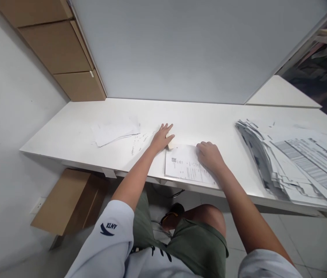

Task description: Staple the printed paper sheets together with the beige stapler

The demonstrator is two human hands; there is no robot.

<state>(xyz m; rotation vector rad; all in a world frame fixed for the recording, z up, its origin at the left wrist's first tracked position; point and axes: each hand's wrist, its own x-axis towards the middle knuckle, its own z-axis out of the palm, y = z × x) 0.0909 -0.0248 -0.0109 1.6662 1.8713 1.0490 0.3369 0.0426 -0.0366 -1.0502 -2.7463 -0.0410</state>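
A printed sheet of paper [191,170] with a small QR code lies at the table's front edge between my hands. My left hand [161,139] rests at its upper left corner, fingers stretched out and apart. Partly under the thumb of that hand is a small pale beige object [170,146], its kind unclear. My right hand [210,155] lies on the sheet's right side with its fingers curled in. What those fingers hold, if anything, is hidden.
Loose white sheets [115,133] lie on the white table [65,131] to the left. A thick stack of printed papers [297,166] stands at the right. Cardboard boxes [73,50] line the back left; an open carton [67,200] sits below the table.
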